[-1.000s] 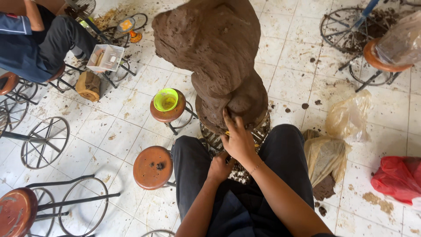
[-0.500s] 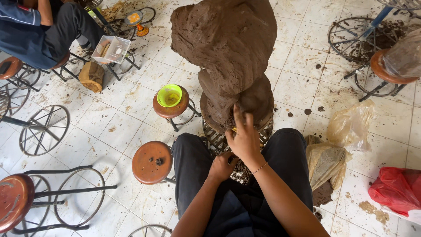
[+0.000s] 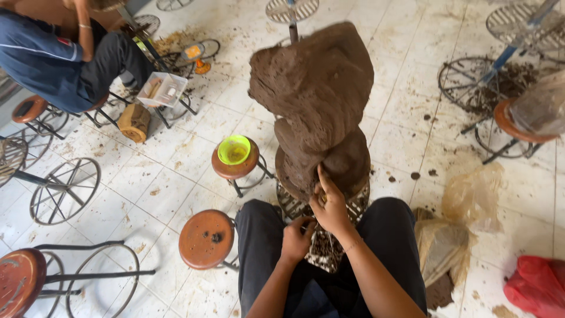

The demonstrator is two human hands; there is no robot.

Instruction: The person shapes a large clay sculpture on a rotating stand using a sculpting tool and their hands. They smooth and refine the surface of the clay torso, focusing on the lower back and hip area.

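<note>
A tall brown clay sculpture (image 3: 318,100) stands on a metal wire stand (image 3: 356,203) between my knees. My right hand (image 3: 329,206) presses its fingers against the lower front of the clay, the index finger pointing up. My left hand (image 3: 297,235) is curled low near the base, fingers closed, seemingly pinching a bit of clay; what it holds is hard to see. Clay crumbs lie on the stand beneath both hands.
A round stool (image 3: 236,165) with a green bowl (image 3: 234,149) stands left of the sculpture; an empty brown stool (image 3: 206,238) is nearer. A person in blue (image 3: 53,53) sits at far left. Plastic bags (image 3: 447,247) and a red bag (image 3: 538,285) lie right.
My right hand has slid slightly up the clay's lower front. The view has shifted, bringing the sculpture more to centre. My left hand stays near the base.
</note>
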